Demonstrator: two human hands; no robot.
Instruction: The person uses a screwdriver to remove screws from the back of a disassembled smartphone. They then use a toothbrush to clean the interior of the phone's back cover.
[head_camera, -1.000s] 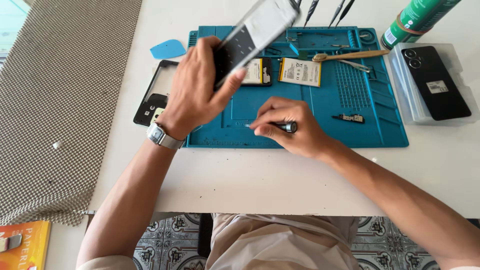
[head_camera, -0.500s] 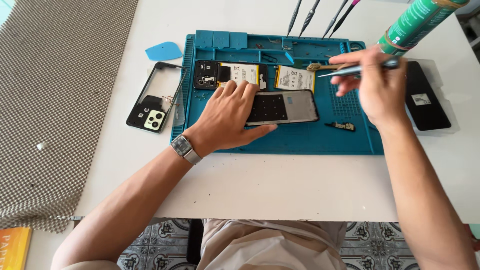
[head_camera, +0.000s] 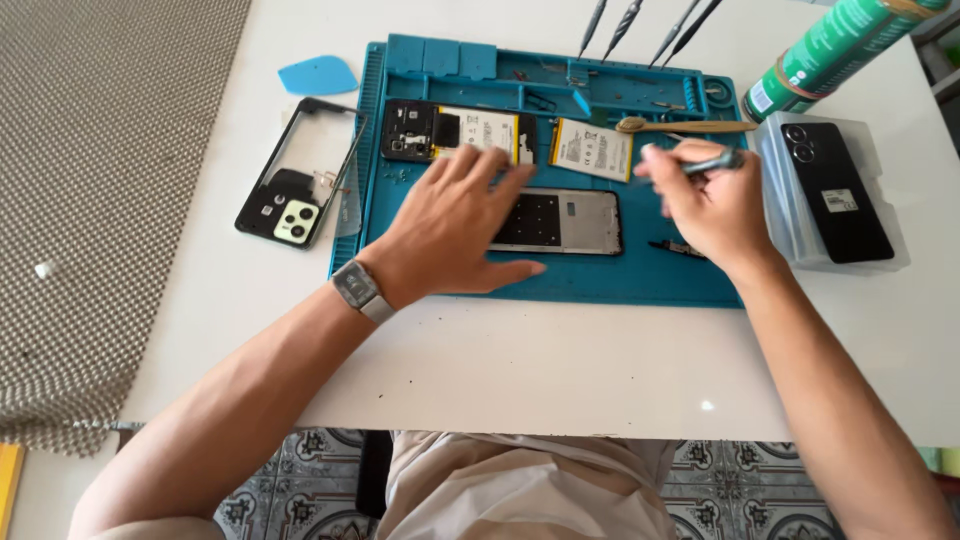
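Left hand (head_camera: 455, 225) flat on phone frame (head_camera: 560, 222), fingers spread, pinning it mid-mat (head_camera: 640, 280). Right hand (head_camera: 705, 205) pinched on screwdriver (head_camera: 712, 162), tip hidden behind fingers.

I see these risks: frame may skid if left palm shifts weight; loose screws near board (head_camera: 455, 130) could scatter if sleeve or wrist sweeps mat; driver tip could nick battery (head_camera: 592, 148) close by.

Versus half second back: right hand dropped from mat's top edge toward frame; left hand barely moved.

The white counter (head_camera: 560, 370) carries a blue work mat (head_camera: 660, 285), a black phone frame (head_camera: 295, 190), a blue pick (head_camera: 318, 75), a clear case (head_camera: 790, 215) and a patterned grey mat (head_camera: 110, 180).
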